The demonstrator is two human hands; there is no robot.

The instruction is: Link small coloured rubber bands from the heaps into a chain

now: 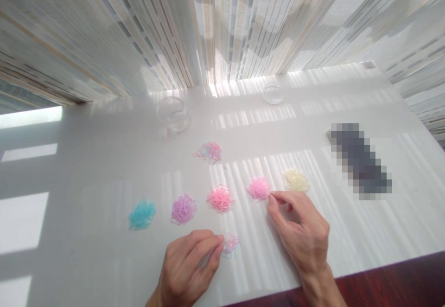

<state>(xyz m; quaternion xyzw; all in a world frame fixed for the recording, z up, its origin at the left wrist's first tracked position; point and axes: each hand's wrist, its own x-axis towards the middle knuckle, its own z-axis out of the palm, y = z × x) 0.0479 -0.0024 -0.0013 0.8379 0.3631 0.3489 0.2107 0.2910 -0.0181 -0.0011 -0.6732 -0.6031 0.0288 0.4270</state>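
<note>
Small rubber bands lie in loose piles sorted by colour: blue (pixel 142 214), purple (pixel 183 209), coral pink (pixel 220 198), light pink (pixel 258 188) and pale yellow (pixel 296 180). My left hand (pixel 193 263) is closed in a pinch at the left edge of a small mixed-colour pile (pixel 231 244) near me. My right hand (pixel 301 230) pinches thumb and forefinger together at the right edge of the light pink pile. What either pinch holds is too small to make out. Farther back lies another mixed pile (pixel 209 151).
Clear round dishes or lids (pixel 171 108) overlap at the back left of the white table (pixel 104 158), and another clear round dish (pixel 273 93) sits by the curtain (pixel 229 28). A dark blurred-out object (pixel 361 158) lies to the right. Striped sunlight crosses the tabletop.
</note>
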